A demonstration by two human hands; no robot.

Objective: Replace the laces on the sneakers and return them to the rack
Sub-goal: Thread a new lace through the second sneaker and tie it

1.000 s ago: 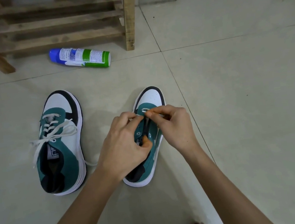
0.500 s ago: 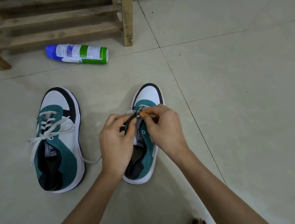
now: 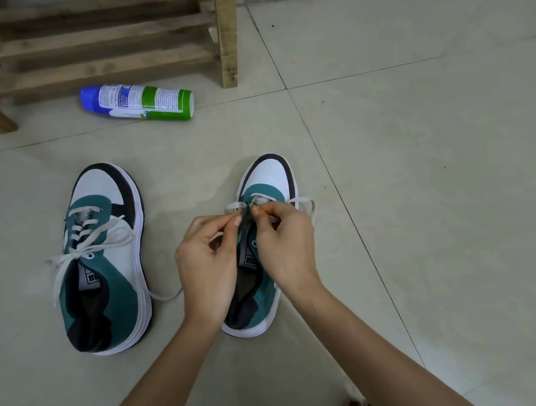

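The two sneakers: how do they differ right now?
The left sneaker has white lace crossed through several eyelets; the right sneaker shows lace only near its toe. The left sneaker lies untouched; the left hand grips the right sneaker, the right hand pinches its lace. Both are teal, white and black.

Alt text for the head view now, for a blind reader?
Left hand and right hand pinch a white lace at the front eyelets of the right sneaker. The laced left sneaker sits beside it; a spray can lies by a wooden rack.
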